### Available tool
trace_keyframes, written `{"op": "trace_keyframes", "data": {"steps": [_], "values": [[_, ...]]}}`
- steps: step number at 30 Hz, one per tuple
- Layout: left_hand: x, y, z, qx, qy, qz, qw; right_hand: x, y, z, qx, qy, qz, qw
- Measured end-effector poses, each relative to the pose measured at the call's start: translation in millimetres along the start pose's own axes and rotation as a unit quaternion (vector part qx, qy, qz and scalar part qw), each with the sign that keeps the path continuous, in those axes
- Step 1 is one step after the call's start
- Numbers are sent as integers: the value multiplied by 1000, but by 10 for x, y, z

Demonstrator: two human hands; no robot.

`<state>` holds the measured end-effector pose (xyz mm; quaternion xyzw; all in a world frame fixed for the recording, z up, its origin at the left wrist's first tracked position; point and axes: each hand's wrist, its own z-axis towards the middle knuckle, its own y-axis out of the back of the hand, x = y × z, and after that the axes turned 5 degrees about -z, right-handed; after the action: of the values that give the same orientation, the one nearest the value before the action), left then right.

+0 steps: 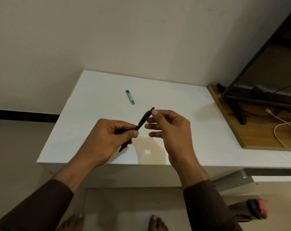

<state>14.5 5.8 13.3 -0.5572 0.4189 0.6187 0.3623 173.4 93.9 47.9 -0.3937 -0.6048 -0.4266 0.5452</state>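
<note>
A slim black mechanical pencil [142, 121] is held slanted above the white table [94, 104], its tip pointing down toward me. My left hand [108, 139] grips the lower barrel between thumb and curled fingers. My right hand [169, 130] is at the upper end, its thumb and forefinger touching the pencil just below the push cap, the other fingers spread and relaxed. A small teal lead case [130, 97] lies flat on the table behind the hands, apart from both.
A wooden board [251, 132] on the table's right side carries a black monitor stand [238, 112] and white cables [281, 129]. The table's front edge runs just below my wrists. My bare feet [156, 222] and a dark and pink object [256, 210] are on the floor.
</note>
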Motion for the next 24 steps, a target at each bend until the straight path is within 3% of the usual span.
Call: {"op": "trace_keyframes", "data": {"steps": [16, 24], "values": [[-3, -49, -7, 37, -30, 59, 997, -46, 68, 83, -13, 9, -21, 1000], [6, -25, 3, 22, -21, 9, 1000, -47, 254, 183, -64, 22, -7, 998]]}}
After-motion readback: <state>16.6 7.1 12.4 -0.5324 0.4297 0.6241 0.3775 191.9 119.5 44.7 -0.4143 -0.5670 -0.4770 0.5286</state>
